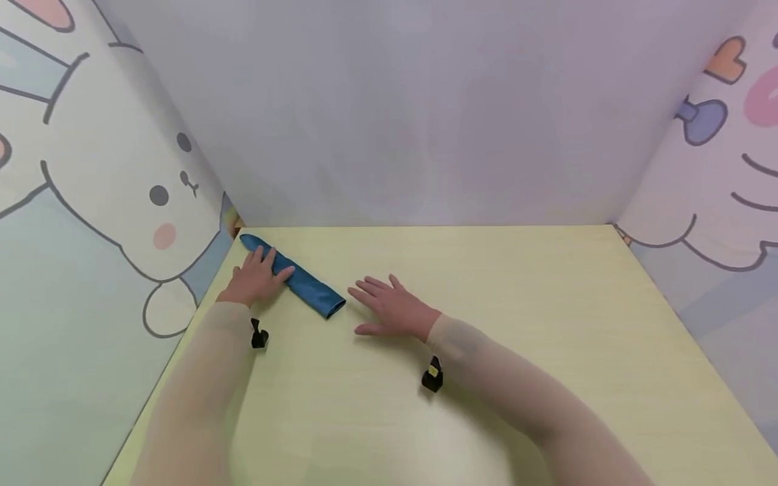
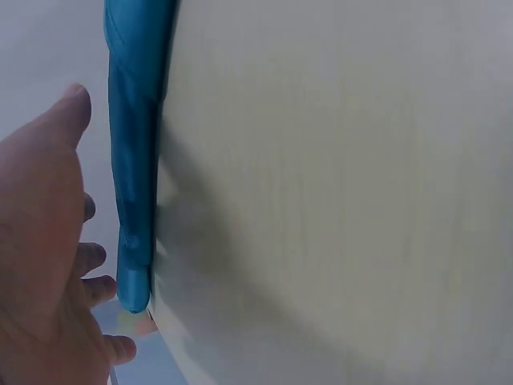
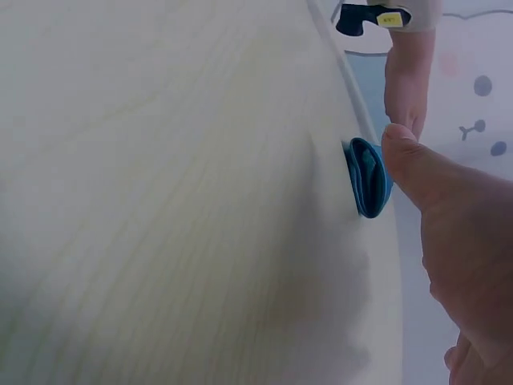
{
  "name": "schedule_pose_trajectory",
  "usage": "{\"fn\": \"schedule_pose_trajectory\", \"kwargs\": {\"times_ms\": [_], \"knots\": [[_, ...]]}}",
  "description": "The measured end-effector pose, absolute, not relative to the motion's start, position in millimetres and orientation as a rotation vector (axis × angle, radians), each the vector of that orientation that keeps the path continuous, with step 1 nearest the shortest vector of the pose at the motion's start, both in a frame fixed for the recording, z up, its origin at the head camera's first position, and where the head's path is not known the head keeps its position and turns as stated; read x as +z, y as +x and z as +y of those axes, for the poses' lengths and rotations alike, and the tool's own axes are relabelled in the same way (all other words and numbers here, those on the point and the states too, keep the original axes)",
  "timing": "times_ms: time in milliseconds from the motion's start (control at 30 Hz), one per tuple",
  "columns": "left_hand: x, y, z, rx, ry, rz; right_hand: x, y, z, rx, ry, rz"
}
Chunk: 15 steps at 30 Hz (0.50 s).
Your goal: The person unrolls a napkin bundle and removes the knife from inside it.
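Observation:
A shiny blue cloth (image 1: 313, 293), folded into a long flat strip, lies slantwise on the table at the back left. My left hand (image 1: 254, 280) is over its far half, fingers spread and fairly straight. In the left wrist view the thumb and fingertips of that hand (image 2: 40, 233) line up alongside the strip (image 2: 132, 160). Just right of the strip's near end hovers my right hand (image 1: 392, 307), palm down with fingers extended, holding nothing. The right wrist view looks at the layered end of the cloth (image 3: 370, 180), partly overlapped by the right thumb (image 3: 401, 144).
The pale wooden table (image 1: 516, 337) meets a plain back wall (image 1: 413, 121). Side walls with cartoon animals, such as the left wall (image 1: 91, 223), flank it. Small black devices (image 1: 258, 335) sit at both wrists.

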State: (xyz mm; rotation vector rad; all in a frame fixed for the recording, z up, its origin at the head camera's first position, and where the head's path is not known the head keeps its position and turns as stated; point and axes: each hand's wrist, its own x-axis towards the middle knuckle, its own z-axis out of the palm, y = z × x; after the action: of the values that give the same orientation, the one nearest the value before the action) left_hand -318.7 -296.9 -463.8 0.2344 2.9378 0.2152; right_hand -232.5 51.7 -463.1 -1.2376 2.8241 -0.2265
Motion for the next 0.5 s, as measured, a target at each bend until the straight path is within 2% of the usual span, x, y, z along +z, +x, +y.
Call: {"fn": "schedule_pose_trajectory", "kwargs": {"times_ms": [500], "knots": [[-484,-332,-302,0.271,0.13,2.873,-468,-258,-12,-0.163,-1.161,2.75]]}}
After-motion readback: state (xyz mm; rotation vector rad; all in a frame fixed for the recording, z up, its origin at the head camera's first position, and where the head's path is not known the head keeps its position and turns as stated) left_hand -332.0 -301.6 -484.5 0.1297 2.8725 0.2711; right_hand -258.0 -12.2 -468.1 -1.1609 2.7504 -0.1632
